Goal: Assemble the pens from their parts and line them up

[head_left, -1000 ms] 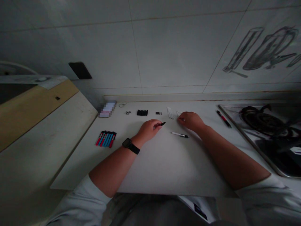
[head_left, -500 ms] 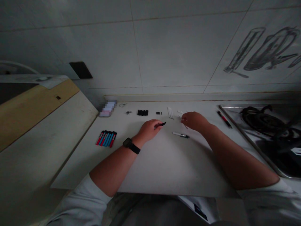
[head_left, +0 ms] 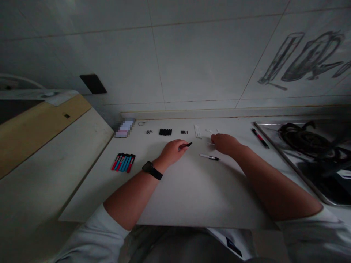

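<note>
My left hand (head_left: 174, 151), with a watch on its wrist, is closed on a small black pen part (head_left: 189, 144) that sticks out past the fingertips. To its right, my right hand (head_left: 225, 143) pinches a thin white pen refill (head_left: 210, 143), whose end points left toward the black part. Between and below the hands lies a white pen (head_left: 210, 157) with a black tip. Several more white refills (head_left: 197, 132) lie just behind the hands. Small white pieces (head_left: 208, 130) rest beyond my right fingers.
Along the back are black grips (head_left: 165, 132), small black pieces (head_left: 184, 132), springs (head_left: 149, 132) and a phone-like slab (head_left: 125, 128). Red and blue pen barrels (head_left: 123, 163) lie left. A red-black pen (head_left: 260, 138) lies beside the stove (head_left: 301, 160) at right.
The refill in my right hand has swung from slanting across the fingers to pointing left. My left hand still holds the black part in almost the same place.
</note>
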